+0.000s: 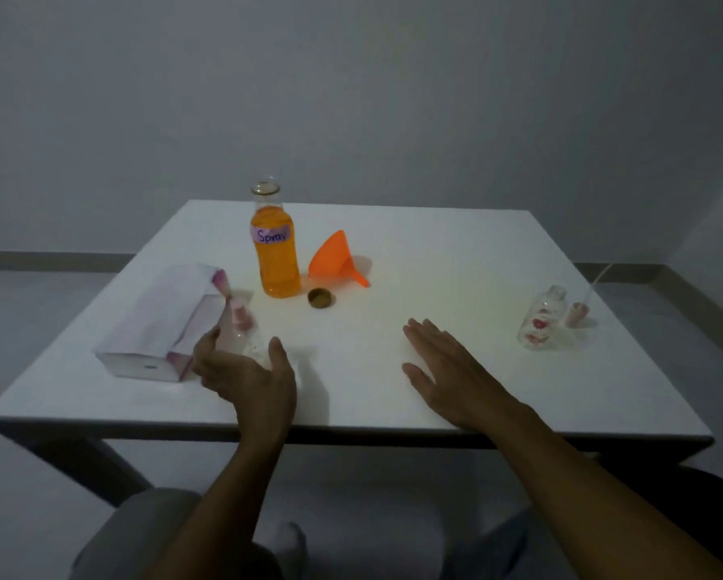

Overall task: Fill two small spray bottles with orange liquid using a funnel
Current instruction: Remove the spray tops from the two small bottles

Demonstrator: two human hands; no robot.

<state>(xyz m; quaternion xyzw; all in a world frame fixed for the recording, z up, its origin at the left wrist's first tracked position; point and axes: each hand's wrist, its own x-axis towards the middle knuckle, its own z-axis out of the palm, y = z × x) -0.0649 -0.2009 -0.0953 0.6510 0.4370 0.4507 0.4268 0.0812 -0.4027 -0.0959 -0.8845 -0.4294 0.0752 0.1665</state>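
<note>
A tall clear bottle (276, 261) of orange liquid, labelled "Spray", stands uncapped at the back centre of the white table (456, 253). Its brown cap (320, 298) lies in front of it. To its right an orange funnel (338, 259) lies on its side. My left hand (248, 378) curls around a small clear spray bottle (242, 334) with a pink top; the bottle is blurred and tilted. My right hand (447, 370) rests flat on the table, fingers spread, holding nothing. At the right stands a second small bottle (543, 320) with red flowers, its pink sprayer head (577, 313) with tube beside it.
A white and pink tissue box (163, 324) lies at the left, touching distance from my left hand. The table's front edge (351, 433) runs just under my wrists. A grey wall stands behind the table.
</note>
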